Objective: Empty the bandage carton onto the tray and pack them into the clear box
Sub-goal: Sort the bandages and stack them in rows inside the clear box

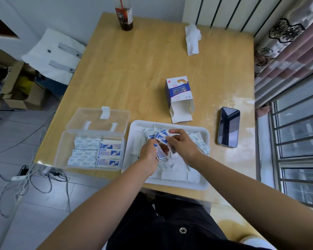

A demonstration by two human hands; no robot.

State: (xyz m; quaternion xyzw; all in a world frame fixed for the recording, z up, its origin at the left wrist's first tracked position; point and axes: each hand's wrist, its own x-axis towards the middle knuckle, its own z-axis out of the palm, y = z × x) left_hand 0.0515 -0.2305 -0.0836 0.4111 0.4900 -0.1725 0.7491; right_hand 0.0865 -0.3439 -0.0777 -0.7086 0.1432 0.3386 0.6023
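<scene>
The white tray (204, 134) sits at the table's near edge with loose wrapped bandages (200, 142) scattered in it. Above the tray, my left hand (148, 156) and my right hand (182, 145) both grip a fanned bundle of blue-and-white bandages (160, 137). Left of the tray stands the clear box (61, 147), lid open, with rows of bandages (96, 153) stacked inside. The bandage carton (178, 91) lies on its side behind the tray, its flaps open toward me; I see nothing inside it.
A dark phone (228, 127) lies right of the tray. A crumpled tissue (192, 39) and a drink bottle (124, 14) stand at the table's far side. Cables (25, 179) trail on the floor at left. A window grille (296, 141) is at right.
</scene>
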